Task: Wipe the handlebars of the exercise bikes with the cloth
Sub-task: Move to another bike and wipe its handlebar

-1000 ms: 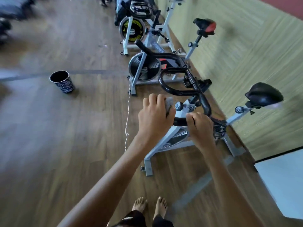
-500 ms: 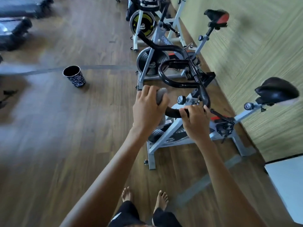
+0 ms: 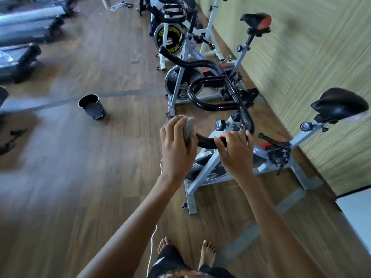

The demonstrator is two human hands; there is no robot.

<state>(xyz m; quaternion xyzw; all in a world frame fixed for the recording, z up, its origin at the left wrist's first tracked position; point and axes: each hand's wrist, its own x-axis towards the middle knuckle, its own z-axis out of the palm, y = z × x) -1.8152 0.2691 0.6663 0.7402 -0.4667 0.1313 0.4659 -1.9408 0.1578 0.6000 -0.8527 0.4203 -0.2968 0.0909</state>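
Note:
The nearest exercise bike has a white frame and a black looped handlebar (image 3: 246,117). My left hand (image 3: 176,145) grips a grey cloth (image 3: 188,129) wrapped over the handlebar's near left end. Just to the right, my right hand (image 3: 233,152) grips the same bar with its fingers curled over it. Between my hands a short stretch of bare black bar shows. A second bike's handlebar (image 3: 190,64) and a third bike's handlebar (image 3: 173,14) stand further back along the wall.
Three bikes line the yellow wall (image 3: 311,57) on the right, with black saddles sticking out. A black patterned bin (image 3: 92,106) stands on the wooden floor to the left. Treadmill ends (image 3: 18,59) sit at far left. A white cord (image 3: 152,243) trails by my bare feet.
My left hand with the cloth has slid outward along the bar towards its left end, baring a stretch of bar between my hands. My right hand keeps its grip. The camera has tilted.

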